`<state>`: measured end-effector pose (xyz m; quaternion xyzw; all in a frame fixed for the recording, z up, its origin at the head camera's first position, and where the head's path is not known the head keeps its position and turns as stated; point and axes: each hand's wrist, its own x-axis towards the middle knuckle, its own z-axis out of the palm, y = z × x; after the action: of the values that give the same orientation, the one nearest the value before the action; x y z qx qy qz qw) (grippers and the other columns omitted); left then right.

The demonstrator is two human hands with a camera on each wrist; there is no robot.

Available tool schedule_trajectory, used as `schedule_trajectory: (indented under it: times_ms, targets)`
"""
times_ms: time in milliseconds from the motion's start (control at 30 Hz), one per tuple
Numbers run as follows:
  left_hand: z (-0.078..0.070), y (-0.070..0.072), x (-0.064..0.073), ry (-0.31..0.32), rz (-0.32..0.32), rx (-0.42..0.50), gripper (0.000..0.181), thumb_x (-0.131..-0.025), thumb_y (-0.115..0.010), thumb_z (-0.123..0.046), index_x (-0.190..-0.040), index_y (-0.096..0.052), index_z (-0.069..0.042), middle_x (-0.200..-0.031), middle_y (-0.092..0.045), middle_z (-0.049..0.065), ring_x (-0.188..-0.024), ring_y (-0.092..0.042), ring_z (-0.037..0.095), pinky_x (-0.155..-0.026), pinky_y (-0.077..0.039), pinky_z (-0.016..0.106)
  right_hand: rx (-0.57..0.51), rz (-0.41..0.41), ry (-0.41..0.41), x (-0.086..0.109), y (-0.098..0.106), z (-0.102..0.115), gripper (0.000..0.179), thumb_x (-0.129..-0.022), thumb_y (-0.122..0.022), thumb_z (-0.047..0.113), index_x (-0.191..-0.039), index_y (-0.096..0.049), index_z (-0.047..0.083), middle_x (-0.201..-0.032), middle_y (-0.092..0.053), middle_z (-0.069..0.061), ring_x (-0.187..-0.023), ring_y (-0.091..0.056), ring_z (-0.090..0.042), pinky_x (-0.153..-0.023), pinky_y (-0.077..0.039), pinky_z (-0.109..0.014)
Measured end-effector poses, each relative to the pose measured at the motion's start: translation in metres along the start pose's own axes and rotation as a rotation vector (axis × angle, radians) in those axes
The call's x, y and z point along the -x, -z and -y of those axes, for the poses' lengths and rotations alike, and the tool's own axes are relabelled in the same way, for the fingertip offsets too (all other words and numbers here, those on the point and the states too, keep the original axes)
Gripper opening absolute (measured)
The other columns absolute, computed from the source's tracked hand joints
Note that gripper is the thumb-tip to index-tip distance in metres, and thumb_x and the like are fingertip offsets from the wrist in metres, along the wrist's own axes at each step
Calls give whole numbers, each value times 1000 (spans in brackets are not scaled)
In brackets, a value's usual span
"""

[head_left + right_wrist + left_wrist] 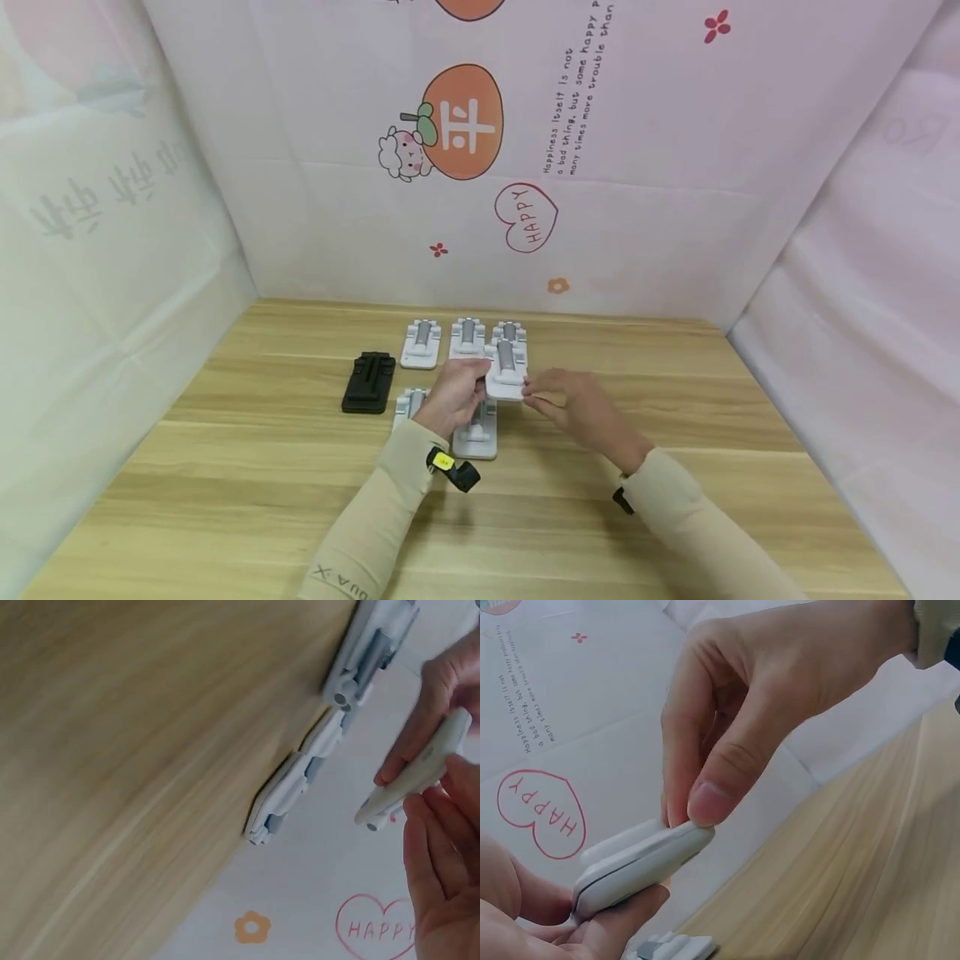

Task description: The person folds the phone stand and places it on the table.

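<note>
Both hands hold a folded white phone stand [504, 385] with a grey hinge, raised over the table. My left hand [453, 396] grips its left side; in the left wrist view, the left fingers [626, 919] lie under it. The right hand [588, 412] pinches the near right corner, with the thumb [716, 799] on one face. In the right wrist view, the held stand [420, 776] is seen edge-on between the hands. Below the left hand lies another white stand [476, 442], partly covered by it.
Behind the hands, white stands [421, 350] lie in a row, the rightmost partly hidden by the held one. A black phone stand [369, 385] lies at the left, and another white stand [408, 404] beside the left wrist. Printed cloth [337, 233] walls the wooden table [247, 467].
</note>
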<state>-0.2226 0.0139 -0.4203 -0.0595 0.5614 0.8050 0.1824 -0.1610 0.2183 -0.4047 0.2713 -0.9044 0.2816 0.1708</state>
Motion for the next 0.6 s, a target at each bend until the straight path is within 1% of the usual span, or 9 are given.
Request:
schedule_trajectory:
  times_ms: [100, 167, 200, 267, 333, 400, 433, 500, 600]
  targets:
    - [1, -3, 3, -1, 32, -22, 33, -110, -51, -8, -136, -56, 13, -86, -51, -1, -76, -45, 8, -63, -40, 17, -136, -4, -203, -2, 5, -3, 17, -100, -76, 19, -112, -80, 9, -111, -81, -10, -99, -79, -28, -86, -67, -39]
    - [0, -6, 6, -11, 59, -33, 36, -111, -51, -9, -139, -54, 13, -87, -49, -1, -76, -43, 9, -63, -37, 18, -236, 12, -363, -6, 10, -3, 28, -105, -68, 28, -121, -77, 6, -111, -80, -12, -97, -78, -29, -83, -67, -40]
    - [-1, -8, 8, -14, 74, -45, 36, -111, -51, -9, -139, -55, 13, -86, -48, -1, -75, -41, 9, -62, -35, 18, -279, 31, -424, -8, 12, -4, 34, -107, -66, 31, -124, -75, 4, -112, -79, -14, -96, -78, -29, -83, -67, -41]
    - [-2, -13, 10, -19, 109, -67, 37, -112, -50, -10, -141, -55, 13, -87, -49, -1, -75, -43, 8, -61, -37, 17, -345, 76, -533, -11, 16, -5, 41, -108, -63, 35, -129, -71, 2, -113, -78, -16, -94, -77, -27, -83, -66, -41]
    - [-2, -17, 12, -24, 134, -120, 37, -112, -50, -13, -139, -58, 12, -87, -51, -1, -73, -45, 8, -59, -38, 17, -407, 111, -608, -12, 19, -6, 44, -108, -62, 34, -133, -68, -2, -117, -77, -19, -93, -76, -21, -86, -66, -41]
    - [-3, -21, 14, -45, 157, -231, 36, -113, -50, -16, -135, -61, 10, -86, -53, -1, -71, -47, 7, -58, -40, 17, -459, 123, -660, -12, 22, -7, 44, -108, -63, 28, -134, -66, -6, -121, -75, -23, -94, -76, -18, -88, -66, -40]
    - [-3, -23, 14, -69, 166, -309, 35, -113, -50, -18, -129, -64, 9, -84, -54, -1, -70, -48, 8, -58, -41, 17, -477, 127, -674, -12, 22, -7, 43, -108, -63, 25, -135, -65, -8, -123, -74, -24, -95, -75, -17, -89, -66, -39]
    - [-3, -25, 14, -123, 163, -504, 33, -113, -51, -22, -109, -68, 6, -77, -53, -1, -65, -46, 10, -55, -39, 20, -512, 138, -688, -10, 23, -9, 41, -108, -62, 18, -135, -63, -13, -125, -72, -28, -96, -75, -17, -91, -66, -40]
    - [-2, -28, 12, -191, 141, -799, 39, -111, -56, -25, -78, -64, -6, -65, -52, -4, -58, -47, 10, -50, -38, 22, -507, 162, -722, -4, 20, -13, 36, -107, -62, 14, -131, -65, -13, -120, -74, -26, -92, -75, -16, -87, -66, -39]
